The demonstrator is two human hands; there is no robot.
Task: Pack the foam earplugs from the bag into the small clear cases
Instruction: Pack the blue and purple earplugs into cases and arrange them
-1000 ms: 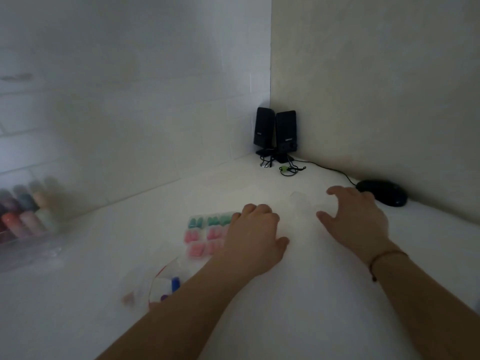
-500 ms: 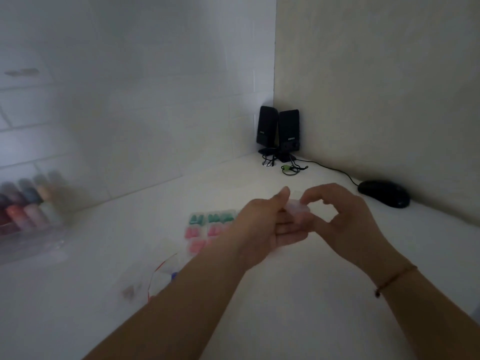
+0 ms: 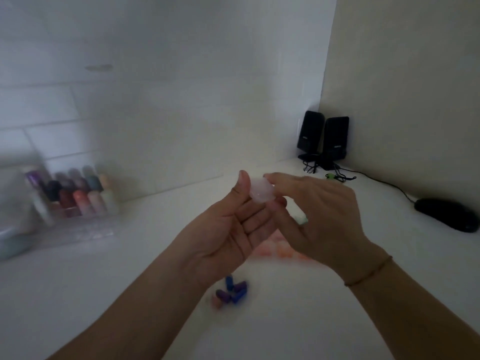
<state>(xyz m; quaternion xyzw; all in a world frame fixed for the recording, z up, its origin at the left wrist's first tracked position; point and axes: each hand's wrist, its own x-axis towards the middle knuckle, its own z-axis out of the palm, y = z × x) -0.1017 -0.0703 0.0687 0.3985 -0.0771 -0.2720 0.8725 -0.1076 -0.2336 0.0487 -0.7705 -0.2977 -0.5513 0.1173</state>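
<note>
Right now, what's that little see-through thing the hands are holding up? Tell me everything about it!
It is a small clear case, rounded, made of what looks like frosted, faintly pinkish plastic. It is held up above the white desk, not resting on anything. The left hand pinches its left side with the thumb, palm up; the right hand holds its right side with the fingertips. The picture is too blurry to tell whether it is open, or whether any earplug is inside.

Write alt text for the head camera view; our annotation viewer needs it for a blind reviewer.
Two bare hands, the left hand and the right hand, hold a small clear case between their fingertips above a white table. Blue and purple foam earplugs lie loose below; two black speakers and a black mouse sit behind.
</note>
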